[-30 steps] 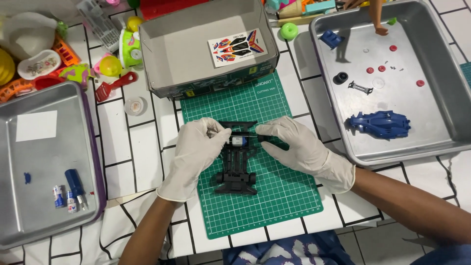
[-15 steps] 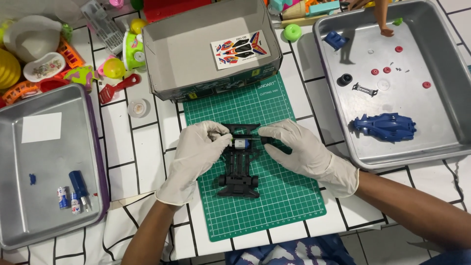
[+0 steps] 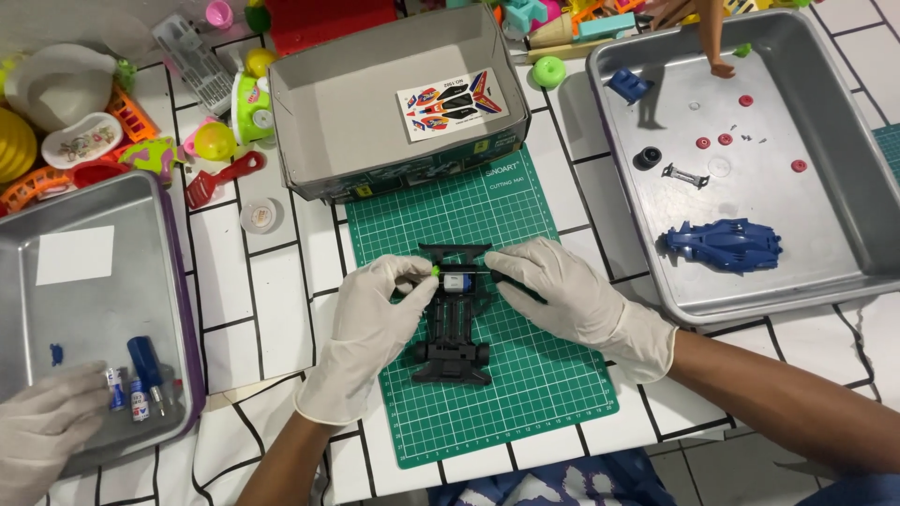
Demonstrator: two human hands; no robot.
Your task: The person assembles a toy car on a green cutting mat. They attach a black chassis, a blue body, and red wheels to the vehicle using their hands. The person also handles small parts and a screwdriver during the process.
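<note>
You are working over the black toy-car chassis (image 3: 454,323), which is lying flat on the green cutting mat (image 3: 525,403) just in front of the open grey cardboard box (image 3: 375,103). Your left hand (image 3: 375,328) is pinching a tiny green part (image 3: 435,271) between thumb and fingertip at the chassis's far end, right beside the small silver motor (image 3: 457,282); your right hand (image 3: 562,295) is pressing flat-fingered on the chassis's right edge, bracing rather than gripping. The risk lies in that green part: it is small and your gloves are slick, so a slight twist or too much push could be sending it skipping off the mat onto the tiled table (image 3: 281,281). Uneven pressure from the bracing hand could also be tipping the chassis or unseating the motor. The chassis's long axis is running away from you, roughly square to the mat's near edge, with the motor end pointing toward the box and the wider bumper end toward you. A gloved hand of another person (image 3: 47,426) is resting at the left metal tray (image 3: 94,309).
</note>
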